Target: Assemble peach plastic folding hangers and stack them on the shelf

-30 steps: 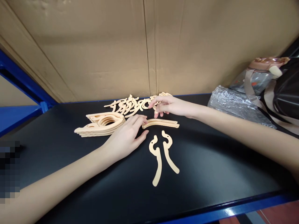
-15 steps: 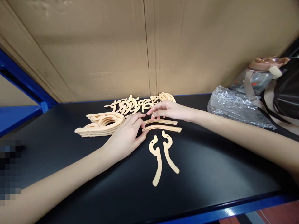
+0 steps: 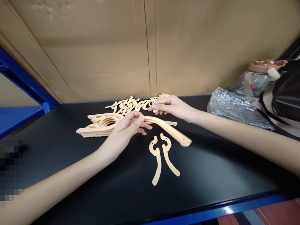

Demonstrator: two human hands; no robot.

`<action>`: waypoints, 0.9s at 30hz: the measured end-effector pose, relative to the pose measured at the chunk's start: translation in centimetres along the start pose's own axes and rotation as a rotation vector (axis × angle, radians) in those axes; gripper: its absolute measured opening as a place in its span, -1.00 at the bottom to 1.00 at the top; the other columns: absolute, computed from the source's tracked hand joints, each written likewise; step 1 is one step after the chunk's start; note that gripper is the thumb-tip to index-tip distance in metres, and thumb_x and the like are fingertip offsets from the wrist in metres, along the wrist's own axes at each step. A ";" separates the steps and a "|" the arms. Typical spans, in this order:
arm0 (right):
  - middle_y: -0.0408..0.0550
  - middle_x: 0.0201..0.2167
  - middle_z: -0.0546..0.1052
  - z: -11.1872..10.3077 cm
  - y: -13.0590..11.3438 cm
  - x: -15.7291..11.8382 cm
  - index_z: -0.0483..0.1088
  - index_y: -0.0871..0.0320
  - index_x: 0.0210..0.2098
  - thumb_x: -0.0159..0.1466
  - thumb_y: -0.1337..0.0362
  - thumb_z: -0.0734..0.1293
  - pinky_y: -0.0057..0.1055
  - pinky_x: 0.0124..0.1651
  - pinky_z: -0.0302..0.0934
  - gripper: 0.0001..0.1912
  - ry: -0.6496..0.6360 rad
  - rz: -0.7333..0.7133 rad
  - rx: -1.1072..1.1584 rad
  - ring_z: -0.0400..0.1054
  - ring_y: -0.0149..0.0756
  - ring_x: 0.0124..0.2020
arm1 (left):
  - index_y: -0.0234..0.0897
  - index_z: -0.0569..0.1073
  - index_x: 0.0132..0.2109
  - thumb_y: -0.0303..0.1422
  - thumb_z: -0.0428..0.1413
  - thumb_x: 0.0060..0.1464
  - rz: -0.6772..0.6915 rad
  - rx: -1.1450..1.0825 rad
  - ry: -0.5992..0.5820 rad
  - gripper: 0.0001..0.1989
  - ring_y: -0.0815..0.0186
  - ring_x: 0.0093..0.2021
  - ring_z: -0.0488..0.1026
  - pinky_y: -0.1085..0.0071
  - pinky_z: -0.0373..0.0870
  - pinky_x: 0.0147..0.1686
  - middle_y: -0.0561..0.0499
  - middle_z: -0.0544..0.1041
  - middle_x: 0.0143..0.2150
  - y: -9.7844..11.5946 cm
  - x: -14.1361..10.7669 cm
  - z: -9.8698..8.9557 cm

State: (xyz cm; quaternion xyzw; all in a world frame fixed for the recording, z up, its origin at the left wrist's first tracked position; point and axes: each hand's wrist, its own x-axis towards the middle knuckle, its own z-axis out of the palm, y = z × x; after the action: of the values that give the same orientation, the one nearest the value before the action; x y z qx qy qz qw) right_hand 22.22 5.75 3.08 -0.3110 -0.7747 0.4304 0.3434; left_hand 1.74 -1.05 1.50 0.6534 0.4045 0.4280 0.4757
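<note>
Between the thumb and fingers of my left hand (image 3: 131, 126) is one end of a curved beige hanger arm (image 3: 168, 128); its far end slants toward me, lifted off the table. A second hanger arm (image 3: 172, 123) lies behind it, partly covered. My right hand (image 3: 174, 107) hovers by the loose beige pieces at the back, fingertips pinched together; whether anything is in them is hidden. Nearer to me, two flat hook pieces, a left one (image 3: 158, 162) and a right one (image 3: 169, 157), lie side by side with their curled ends facing each other.
To the left sits a stack of beige hangers (image 3: 93, 129). Loose hook pieces (image 3: 125, 105) are heaped along the back, before a cardboard wall (image 3: 105, 56). Clear plastic wrap (image 3: 232, 106) and a strapped bottle (image 3: 255, 81) stand right. A blue rail (image 3: 225, 211) edges the black tabletop.
My left hand has picked up the nearer hanger arm and tilted it toward me. My right hand has shifted slightly right, away from the arms, with its fingertips drawn together.
</note>
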 end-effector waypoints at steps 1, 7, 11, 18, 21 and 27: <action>-0.13 -0.41 0.53 0.1 0.0 -0.4 0.56 0.20 -0.22 0.21 0.11 0.36 -0.48 -0.31 0.20 -0.70 0.023 0.012 0.018 0.34 -0.45 -0.36 | -0.27 0.35 -0.20 -0.30 -0.03 0.28 -0.055 -0.095 -0.022 -0.85 0.27 -0.19 0.51 0.33 0.50 -0.18 -0.06 0.52 -0.21 0.2 -0.1 0.1; -0.12 -0.34 0.54 1.3 0.7 -3.9 0.54 0.13 -0.14 0.22 0.19 0.35 -0.45 -0.27 0.22 -0.74 0.092 0.133 0.107 0.34 -0.43 -0.34 | -0.34 0.37 -0.24 -0.40 -0.07 0.31 -0.318 -0.373 -0.070 -0.83 0.39 -0.45 0.52 0.50 0.53 -0.41 -0.02 0.57 -0.33 1.6 -0.2 0.5; -0.13 -0.28 0.50 2.1 1.2 -5.5 0.44 0.07 0.00 0.24 0.25 0.34 -0.41 -0.21 0.29 -0.68 0.076 0.088 0.163 0.37 -0.40 -0.28 | -0.34 0.38 -0.26 -0.33 -0.01 0.28 -0.419 -0.215 -0.170 -0.81 0.52 -0.68 0.36 0.67 0.27 -0.73 0.05 0.53 -0.48 2.2 -0.4 0.4; -0.17 -0.34 0.54 2.5 2.0 -5.8 0.24 0.08 0.01 0.17 0.28 0.43 -0.31 -0.10 0.34 -0.55 0.026 0.089 0.325 0.46 -0.37 -0.29 | -0.29 0.45 -0.15 -0.20 0.10 0.18 -0.496 -0.018 -0.420 -0.76 0.46 -0.59 0.44 0.64 0.32 -0.72 0.01 0.59 -0.29 2.9 -1.5 0.5; -0.16 -0.35 0.55 2.5 2.1 -5.8 0.31 0.12 -0.15 0.15 0.27 0.44 -0.32 -0.11 0.34 -0.69 0.011 0.097 0.319 0.47 -0.38 -0.32 | -0.29 0.48 -0.19 -0.21 0.11 0.18 -0.443 0.020 -0.391 -0.78 0.49 -0.54 0.42 0.67 0.31 -0.68 0.02 0.58 -0.26 3.1 -1.4 0.3; -0.12 -0.33 0.55 2.5 1.9 -5.8 0.42 0.17 -0.28 0.19 0.19 0.41 -0.37 -0.12 0.33 -0.81 0.060 0.073 0.254 0.46 -0.39 -0.28 | -0.25 0.52 -0.16 -0.26 0.09 0.21 -0.371 0.095 -0.441 -0.81 0.41 -0.30 0.55 0.60 0.45 -0.36 0.03 0.61 -0.16 2.9 -1.2 -0.3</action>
State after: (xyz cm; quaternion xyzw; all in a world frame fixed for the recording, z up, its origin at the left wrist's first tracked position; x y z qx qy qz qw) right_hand 23.86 0.89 -1.13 -0.3060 -0.6912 0.5278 0.3872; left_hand 1.41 -2.72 4.19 0.6673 0.4234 0.1619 0.5909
